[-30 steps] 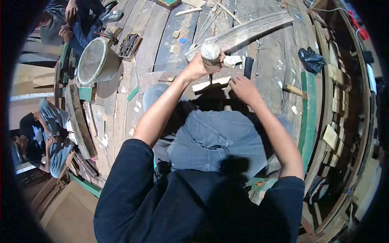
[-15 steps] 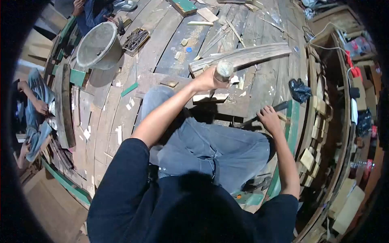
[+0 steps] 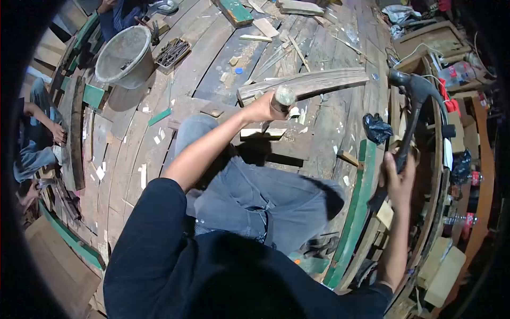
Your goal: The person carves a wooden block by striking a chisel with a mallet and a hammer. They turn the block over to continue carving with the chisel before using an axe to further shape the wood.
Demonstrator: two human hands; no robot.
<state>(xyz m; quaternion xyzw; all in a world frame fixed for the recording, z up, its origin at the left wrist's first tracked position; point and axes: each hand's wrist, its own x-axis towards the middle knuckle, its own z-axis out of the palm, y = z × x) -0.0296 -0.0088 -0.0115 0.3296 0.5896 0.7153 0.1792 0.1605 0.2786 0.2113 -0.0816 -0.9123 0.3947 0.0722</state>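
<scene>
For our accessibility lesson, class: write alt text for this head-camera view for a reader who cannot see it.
A person's left hand grips a wooden-handled tool over a pale wood scrap while the right hand holds a black hammer aloft. They sit on a plank floor.

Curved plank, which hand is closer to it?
Left. The left hand grips a wooden-handled tool beside the plank; the right hand holds a hammer raised off to its right.

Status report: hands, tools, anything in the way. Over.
Left hand grips chisel over pale wood block. Right hand holds hammer, raised clear. Curved plank lies just beyond chisel.
</scene>
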